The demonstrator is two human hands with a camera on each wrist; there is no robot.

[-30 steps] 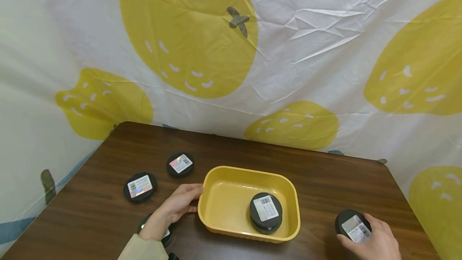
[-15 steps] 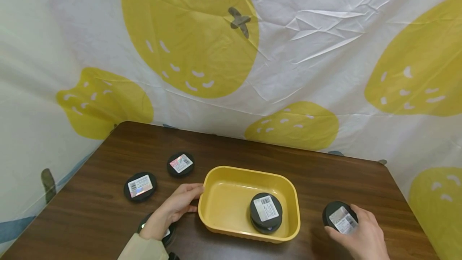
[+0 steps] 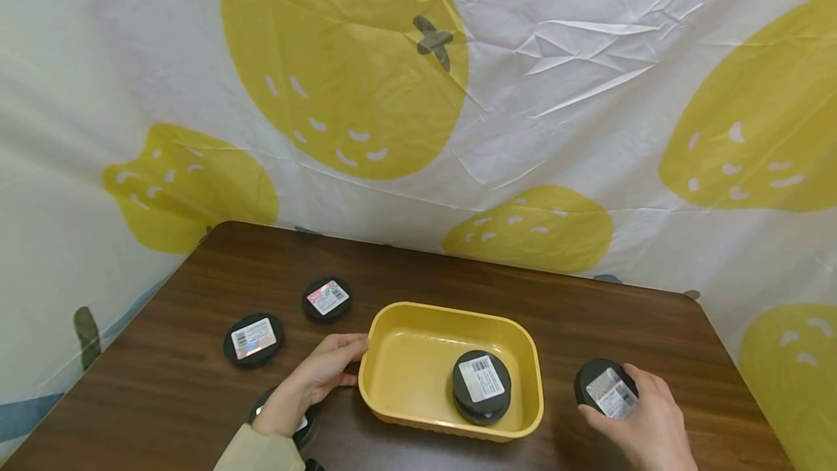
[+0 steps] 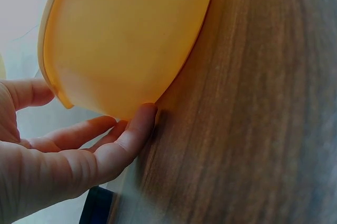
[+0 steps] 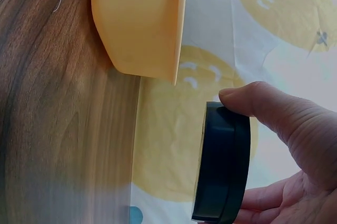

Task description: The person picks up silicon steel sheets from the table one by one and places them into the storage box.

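Note:
My right hand grips a flat, round black container by its edge, label side up. In the right wrist view this container is held up off the table, thumb on one side and fingers on the other. It hangs to the right of a yellow plastic bin. Inside the bin, toward its right end, lies a stack of similar black containers, the top one labelled. My left hand touches the bin's left end; in the left wrist view its fingertips rest against the outer wall.
On the brown wooden table, two more labelled black containers, one nearer and one farther back, lie left of the bin. Another container is partly hidden under my left wrist. A lemon-print cloth hangs behind the table.
My right hand has moved left and slightly away from me with the round black container, closer to the bin. The left hand and the bin have stayed in place.

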